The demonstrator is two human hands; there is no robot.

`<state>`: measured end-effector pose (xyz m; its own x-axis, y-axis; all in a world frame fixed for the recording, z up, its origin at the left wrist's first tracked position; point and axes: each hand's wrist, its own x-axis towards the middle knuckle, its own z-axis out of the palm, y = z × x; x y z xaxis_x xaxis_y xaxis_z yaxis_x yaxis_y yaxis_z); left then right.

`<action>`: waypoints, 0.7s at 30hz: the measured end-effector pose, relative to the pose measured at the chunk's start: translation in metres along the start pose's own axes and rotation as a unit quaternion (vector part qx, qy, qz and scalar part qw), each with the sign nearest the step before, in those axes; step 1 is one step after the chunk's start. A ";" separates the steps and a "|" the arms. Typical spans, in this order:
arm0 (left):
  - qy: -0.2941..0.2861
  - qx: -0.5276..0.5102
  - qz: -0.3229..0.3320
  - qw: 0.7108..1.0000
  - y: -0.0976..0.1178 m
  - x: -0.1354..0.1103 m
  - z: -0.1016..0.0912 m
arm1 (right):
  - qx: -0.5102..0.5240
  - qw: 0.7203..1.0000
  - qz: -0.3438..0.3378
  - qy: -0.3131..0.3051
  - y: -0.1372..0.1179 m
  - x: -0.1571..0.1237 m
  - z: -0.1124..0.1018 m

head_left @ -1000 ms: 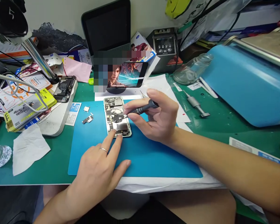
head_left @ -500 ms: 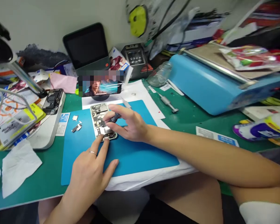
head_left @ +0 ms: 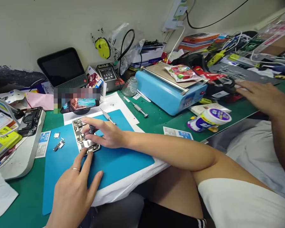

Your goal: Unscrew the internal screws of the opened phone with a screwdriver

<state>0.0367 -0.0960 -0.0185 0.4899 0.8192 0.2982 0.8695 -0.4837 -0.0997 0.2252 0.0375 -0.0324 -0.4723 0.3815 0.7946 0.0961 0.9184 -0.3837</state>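
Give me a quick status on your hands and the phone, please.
Left hand open, fingertips on near end of phone. Right hand gripping screwdriver at the phone. Loose parts on mat, left of phone, apart.

screwdriver [head_left: 92, 129]: tip hidden under the right hand [head_left: 106, 134] (only the dark grip shows)
propped phone [head_left: 79, 104]: upper part blurred

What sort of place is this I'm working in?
Most likely a phone repair bench: an opened phone lies on a blue mat, the right hand holds a small screwdriver over it, the left hand touches its near end, and loose small parts lie beside it.
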 end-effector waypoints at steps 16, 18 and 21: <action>-0.028 -0.047 -0.021 0.998 0.007 -0.005 -0.003 | 0.038 0.998 -0.030 0.040 -0.011 -0.006 -0.001; -0.032 -0.051 -0.023 0.998 0.007 -0.005 -0.003 | 0.003 0.995 -0.082 0.048 -0.015 -0.005 -0.003; -0.040 -0.057 -0.030 0.997 0.009 -0.005 -0.004 | -0.024 0.984 -0.171 0.036 -0.021 -0.004 -0.005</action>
<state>0.0415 -0.1058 -0.0174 0.4450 0.8672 0.2235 0.8866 -0.4617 0.0261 0.2297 0.0174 -0.0252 -0.4206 0.0535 0.9057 -0.0151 0.9977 -0.0660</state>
